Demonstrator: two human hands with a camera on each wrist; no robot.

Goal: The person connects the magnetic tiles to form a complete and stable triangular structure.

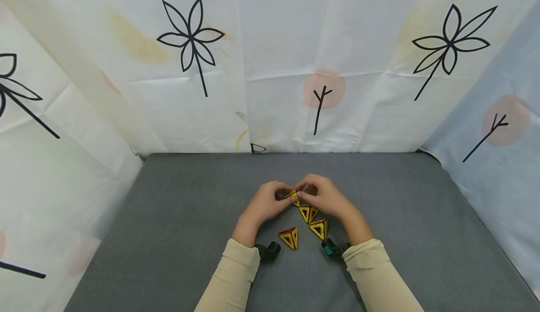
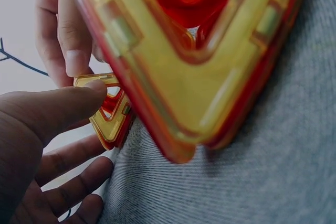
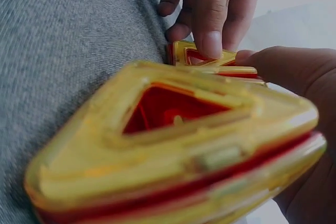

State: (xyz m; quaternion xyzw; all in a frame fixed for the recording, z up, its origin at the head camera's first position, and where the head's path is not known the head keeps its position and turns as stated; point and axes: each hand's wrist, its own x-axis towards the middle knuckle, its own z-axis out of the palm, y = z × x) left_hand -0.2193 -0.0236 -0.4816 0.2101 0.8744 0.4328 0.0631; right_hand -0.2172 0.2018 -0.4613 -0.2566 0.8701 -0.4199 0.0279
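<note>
My left hand (image 1: 265, 203) and right hand (image 1: 328, 198) meet near the middle of the table. Between them, both thumbs and fingers pinch a small yellow-and-red triangular magnetic tile piece (image 1: 296, 201). In the left wrist view, a thumb lies on that piece's yellow frame, partly covering it. Just below it sits a pyramid of triangular tiles (image 1: 308, 214), followed by another pyramid (image 1: 319, 229) nearer to me; they form a slanting row. Apart to the left, between my forearms, stands one more pyramid (image 1: 288, 238). Fingers hide part of the held piece.
A grey cloth-covered table (image 1: 190, 194) lies under everything. White printed curtains (image 1: 278, 44) rise along its back and sides. Dark bands (image 1: 268, 252) with wrist devices sit at both cuffs. A large tile pyramid (image 3: 173, 150) fills the foreground of the right wrist view.
</note>
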